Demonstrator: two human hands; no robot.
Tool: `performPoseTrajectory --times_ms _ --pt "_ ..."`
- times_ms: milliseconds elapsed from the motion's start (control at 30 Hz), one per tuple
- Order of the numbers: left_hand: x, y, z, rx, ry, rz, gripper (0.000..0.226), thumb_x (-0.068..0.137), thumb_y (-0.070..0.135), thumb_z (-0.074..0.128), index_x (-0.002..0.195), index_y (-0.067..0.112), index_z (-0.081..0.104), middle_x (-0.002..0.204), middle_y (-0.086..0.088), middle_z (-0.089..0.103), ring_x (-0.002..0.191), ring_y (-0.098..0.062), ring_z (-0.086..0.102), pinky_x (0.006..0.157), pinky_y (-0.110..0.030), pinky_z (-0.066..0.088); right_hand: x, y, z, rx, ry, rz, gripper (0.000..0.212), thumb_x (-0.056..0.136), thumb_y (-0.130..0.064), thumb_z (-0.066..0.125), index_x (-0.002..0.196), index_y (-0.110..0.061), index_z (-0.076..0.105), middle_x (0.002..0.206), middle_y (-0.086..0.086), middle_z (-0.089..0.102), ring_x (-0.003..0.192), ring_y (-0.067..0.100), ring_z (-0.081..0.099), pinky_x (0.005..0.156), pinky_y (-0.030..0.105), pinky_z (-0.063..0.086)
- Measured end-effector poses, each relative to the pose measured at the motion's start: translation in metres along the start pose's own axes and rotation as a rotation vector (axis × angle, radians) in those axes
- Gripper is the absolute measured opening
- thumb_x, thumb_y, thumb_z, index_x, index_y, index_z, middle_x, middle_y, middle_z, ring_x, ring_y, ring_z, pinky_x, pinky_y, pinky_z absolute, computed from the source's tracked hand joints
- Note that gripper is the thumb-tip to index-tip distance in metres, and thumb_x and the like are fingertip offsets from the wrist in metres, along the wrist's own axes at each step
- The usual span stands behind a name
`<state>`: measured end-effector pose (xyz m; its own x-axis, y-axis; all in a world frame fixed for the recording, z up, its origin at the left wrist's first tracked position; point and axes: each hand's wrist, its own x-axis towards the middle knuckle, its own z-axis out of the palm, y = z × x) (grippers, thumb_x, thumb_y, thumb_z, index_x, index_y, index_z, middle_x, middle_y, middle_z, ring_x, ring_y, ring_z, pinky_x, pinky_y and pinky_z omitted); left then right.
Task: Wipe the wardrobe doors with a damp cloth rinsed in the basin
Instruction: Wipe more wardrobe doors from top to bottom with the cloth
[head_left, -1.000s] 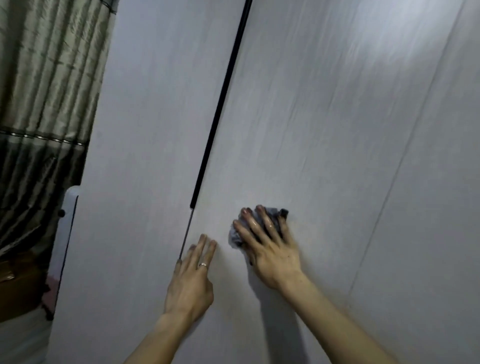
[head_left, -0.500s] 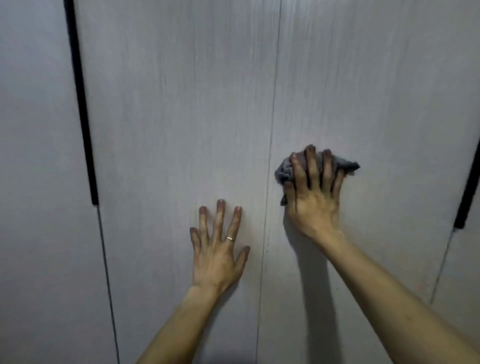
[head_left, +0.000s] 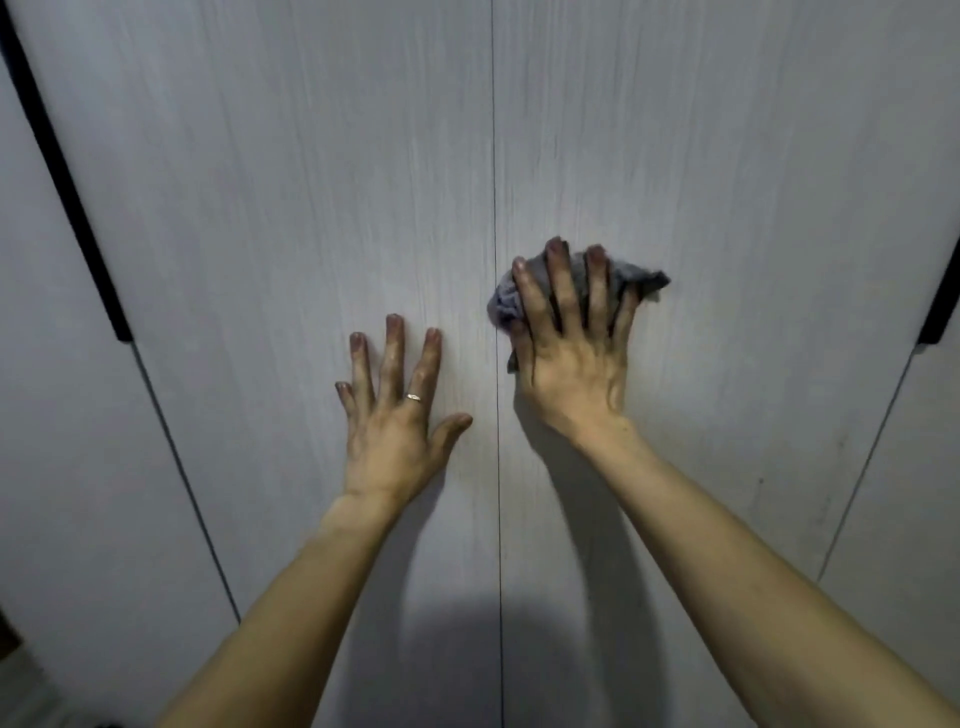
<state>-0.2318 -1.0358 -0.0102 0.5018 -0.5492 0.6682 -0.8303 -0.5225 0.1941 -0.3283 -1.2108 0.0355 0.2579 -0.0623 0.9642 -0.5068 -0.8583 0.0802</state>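
Wardrobe doors (head_left: 291, 182) fill the whole view, pale grey-white panels with a fine vertical grain. The 2 middle panels meet at a thin dark seam (head_left: 493, 156) that runs from top to bottom, just right of centre. Further panels show past narrow gaps at the far left and far right edges.

A left handle strip (head_left: 67, 176), long and black, slants down along the left gap. A shorter right handle strip (head_left: 943, 306) shows at the right edge. A rounded shadow (head_left: 457, 654) lies low on the doors across the seam, between 2 bare forearms (head_left: 753, 571) that reach up from the bottom edge.

The right hand (head_left: 571, 374) is on the panel just right of the seam. Its fingers are spread and nearly straight, and it presses the cloth against the door without closing round it. The thumb lies along the cloth's left side.

The left hand (head_left: 395, 436) rests flat on the panel just left of the seam, a little lower than the right hand. It is open with fingers spread and holds nothing.

The cloth (head_left: 647, 278) is grey and bunched, pinned between the right hand and the door. It sticks out past the fingers at the upper right and at the left, where it touches the seam.

A thin ring (head_left: 414, 397) sits on 1 finger of the left hand.
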Motion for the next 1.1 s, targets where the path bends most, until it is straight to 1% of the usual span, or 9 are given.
performPoseTrajectory --times_ms 67,200,300,500,633,767,867,1000,1100 --pt "-0.001 0.0 0.001 -0.002 -0.001 -0.002 0.099 0.089 0.058 0.059 0.155 0.042 -0.013 0.159 0.009 -0.035 0.146 -0.03 -0.034 0.115 -0.063 -0.006 -0.026 -0.008 0.007 0.019 -0.011 0.008 0.063 0.1 -0.042 0.05 0.157 -0.023 0.03 0.164 0.009 0.017 0.15 0.038 0.011 0.119 0.062 -0.002" --pt "-0.001 -0.001 -0.001 -0.013 -0.01 -0.007 0.098 0.09 0.058 0.058 0.154 0.043 -0.015 0.159 0.01 -0.036 0.146 -0.03 -0.034 0.115 -0.064 -0.004 -0.156 -0.008 0.021 -0.034 -0.259 -0.263 0.095 0.079 -0.039 0.077 0.155 -0.027 0.021 0.165 0.004 0.009 0.153 0.033 -0.003 0.117 0.059 0.003" --pt "-0.001 0.001 -0.003 -0.013 -0.014 -0.016 0.099 0.09 0.059 0.058 0.153 0.044 -0.017 0.158 0.01 -0.037 0.146 -0.029 -0.034 0.116 -0.063 -0.003 -0.185 0.018 0.015 -0.076 -0.339 -0.417 0.092 0.084 -0.043 0.072 0.157 -0.031 0.017 0.168 -0.004 -0.006 0.154 0.026 -0.008 0.118 0.055 0.003" --pt "-0.002 0.011 -0.002 0.018 -0.009 -0.046 0.103 0.091 0.054 0.061 0.154 0.041 -0.02 0.158 0.006 -0.038 0.147 -0.031 -0.031 0.117 -0.06 -0.005 -0.034 0.072 -0.014 -0.013 -0.066 -0.066 0.059 0.104 -0.043 0.042 0.157 -0.021 0.028 0.165 0.009 0.014 0.151 0.037 0.008 0.119 0.06 -0.003" --pt "-0.01 0.021 0.005 0.105 0.039 0.064 0.095 0.094 0.042 0.062 0.158 0.036 -0.008 0.164 -0.002 -0.026 0.151 -0.032 -0.021 0.119 -0.057 -0.008 -0.071 0.047 -0.004 0.021 -0.015 0.111 0.066 0.102 -0.039 0.046 0.158 -0.02 0.018 0.165 0.007 0.006 0.151 0.039 0.006 0.12 0.058 -0.007" --pt "-0.024 0.05 0.026 0.188 0.02 0.282 0.092 0.091 0.034 0.065 0.16 0.031 0.004 0.166 -0.003 -0.014 0.153 -0.034 -0.011 0.12 -0.058 -0.002 -0.185 0.039 0.004 -0.053 -0.308 -0.136 0.099 0.073 -0.038 0.08 0.152 -0.023 0.022 0.16 0.009 0.015 0.149 0.035 -0.001 0.117 0.057 -0.001" --pt "-0.026 0.069 0.041 0.204 -0.053 0.33 0.086 0.096 0.048 0.055 0.159 0.032 -0.001 0.165 -0.002 -0.021 0.151 -0.032 -0.019 0.119 -0.055 -0.009 -0.189 0.066 -0.001 -0.068 -0.305 -0.288 0.091 0.083 -0.04 0.071 0.157 -0.028 0.019 0.166 0.002 0.004 0.153 0.03 -0.005 0.117 0.058 0.005" --pt "-0.023 0.069 0.057 0.203 -0.051 0.3 0.09 0.094 0.056 0.053 0.158 0.034 -0.006 0.164 0.0 -0.026 0.149 -0.032 -0.027 0.117 -0.051 -0.021 -0.086 0.103 -0.015 0.029 -0.071 0.087 0.064 0.102 -0.04 0.046 0.156 -0.022 0.016 0.164 0.005 0.005 0.151 0.036 0.003 0.119 0.059 -0.006" --pt "-0.02 0.064 0.065 0.211 -0.015 0.33 0.092 0.091 0.056 0.057 0.159 0.032 0.0 0.165 -0.001 -0.022 0.15 -0.033 -0.023 0.118 -0.049 -0.018 -0.067 0.106 -0.011 0.011 0.041 0.202 0.061 0.105 -0.044 0.036 0.156 -0.021 0.013 0.164 0.005 0.005 0.151 0.037 0.004 0.12 0.058 -0.006"
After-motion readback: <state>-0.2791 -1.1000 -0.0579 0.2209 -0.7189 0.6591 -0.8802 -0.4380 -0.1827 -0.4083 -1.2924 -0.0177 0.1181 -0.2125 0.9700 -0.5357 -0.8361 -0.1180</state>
